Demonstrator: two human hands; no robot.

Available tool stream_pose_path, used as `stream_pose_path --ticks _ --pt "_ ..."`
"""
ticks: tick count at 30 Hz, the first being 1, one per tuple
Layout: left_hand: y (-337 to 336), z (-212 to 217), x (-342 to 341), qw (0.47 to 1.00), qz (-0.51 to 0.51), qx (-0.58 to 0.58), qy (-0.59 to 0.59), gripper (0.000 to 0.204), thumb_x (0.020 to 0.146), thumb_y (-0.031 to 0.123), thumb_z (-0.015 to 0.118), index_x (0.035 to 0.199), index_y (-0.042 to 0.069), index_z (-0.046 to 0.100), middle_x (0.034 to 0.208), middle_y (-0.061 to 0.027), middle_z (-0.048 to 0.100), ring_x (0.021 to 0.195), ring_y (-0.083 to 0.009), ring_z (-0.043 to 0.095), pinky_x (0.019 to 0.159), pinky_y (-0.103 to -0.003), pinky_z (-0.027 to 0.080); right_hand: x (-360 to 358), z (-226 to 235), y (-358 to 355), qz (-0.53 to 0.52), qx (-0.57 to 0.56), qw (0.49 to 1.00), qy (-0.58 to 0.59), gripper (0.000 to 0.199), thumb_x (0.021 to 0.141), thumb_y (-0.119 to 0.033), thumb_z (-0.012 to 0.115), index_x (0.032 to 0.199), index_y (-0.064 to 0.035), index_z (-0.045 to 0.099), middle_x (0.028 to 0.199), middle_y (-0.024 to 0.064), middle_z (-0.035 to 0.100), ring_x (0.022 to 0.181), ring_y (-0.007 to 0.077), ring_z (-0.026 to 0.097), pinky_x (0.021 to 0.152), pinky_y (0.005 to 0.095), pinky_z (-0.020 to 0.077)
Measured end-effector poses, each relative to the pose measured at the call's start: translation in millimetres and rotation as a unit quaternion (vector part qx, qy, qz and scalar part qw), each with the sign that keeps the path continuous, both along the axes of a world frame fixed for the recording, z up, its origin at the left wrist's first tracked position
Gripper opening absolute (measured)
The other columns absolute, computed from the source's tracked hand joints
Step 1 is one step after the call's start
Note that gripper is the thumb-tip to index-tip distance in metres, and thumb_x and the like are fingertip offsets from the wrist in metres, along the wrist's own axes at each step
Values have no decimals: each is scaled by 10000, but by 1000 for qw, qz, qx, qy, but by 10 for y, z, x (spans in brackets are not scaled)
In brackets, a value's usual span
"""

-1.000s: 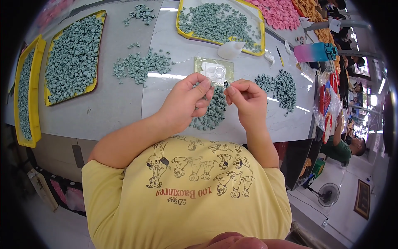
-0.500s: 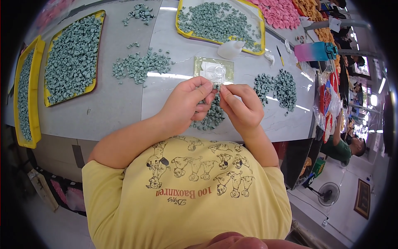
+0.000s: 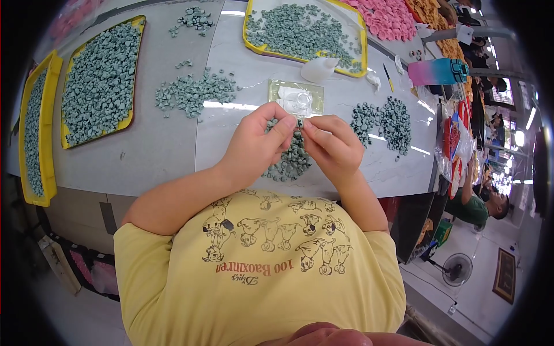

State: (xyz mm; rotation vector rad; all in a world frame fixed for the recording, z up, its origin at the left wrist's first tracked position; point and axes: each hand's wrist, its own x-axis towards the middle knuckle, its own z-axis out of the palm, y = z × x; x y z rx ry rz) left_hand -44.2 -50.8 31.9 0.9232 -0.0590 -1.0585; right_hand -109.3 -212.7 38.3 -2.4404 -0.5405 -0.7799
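My left hand (image 3: 258, 137) and my right hand (image 3: 334, 144) meet over the table, fingertips pinched together. Between them is a small grey-green piece (image 3: 299, 123) with a dark part, mostly covered by the fingers. Both hands appear to grip it. Below the hands lies a pile of like grey-green pieces (image 3: 291, 163), partly hidden by my left hand. Just beyond my fingers sits a square greenish pad (image 3: 319, 99) with a white sheet and a clear round dish (image 3: 302, 100) on it. A white squeeze bottle (image 3: 318, 70) lies behind the pad.
Yellow trays of grey-green pieces stand at the left (image 3: 136, 75) and far middle (image 3: 366, 43). Loose heaps lie left (image 3: 196, 94) and right (image 3: 395, 124). A thin knife (image 3: 388, 76) and a pink-and-teal bottle (image 3: 437, 72) are at right. Farther right, a person in green (image 3: 470, 209) is visible.
My hands have shifted slightly left, and the left fingers have curled in closer around the small piece. The trays and heaps stay in place apart from a slight view shift.
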Motion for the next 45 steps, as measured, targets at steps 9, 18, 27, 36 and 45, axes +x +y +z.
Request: stream_pose_path --ticks 9,18,27,36,45 --pt "-54 -12 -66 983 39 52 -174 154 896 183 533 832 46 504 671 21 511 615 -34 466 538 -195 383 -94 -100 87 -75 175 980 50 240 633 116 681 843 5 645 816 110 637 703 177 605 596 249 478" --pt "-111 -57 -41 962 -64 188 -188 233 878 251 558 817 29 527 614 -12 539 571 -66 476 522 -228 389 -83 198 -483 -119 258 900 331 135 761 16 630 895 28 640 839 92 643 698 144 593 637 215 456" --pt "-107 -32 8 992 -96 85 3 217 903 224 513 895 13 561 676 30 457 518 -33 356 424 -195 279 -224 125 -861 -271 -60 874 398 171 761 -29 621 931 -19 635 849 119 623 720 206 602 667 284 472" --pt "-110 -59 27 996 41 25 69 158 903 110 463 981 -15 518 788 -17 474 535 -29 327 428 -188 263 -172 89 -740 -263 -71 882 385 175 715 7 608 890 -5 619 808 107 575 745 226 585 673 305 469" --pt "-111 -93 15 998 11 14 65 184 897 155 518 980 -9 521 813 -44 520 525 -26 341 429 -180 281 -105 272 -458 -190 52 914 355 232 699 54 620 914 -31 637 831 63 570 713 142 577 643 247 464"
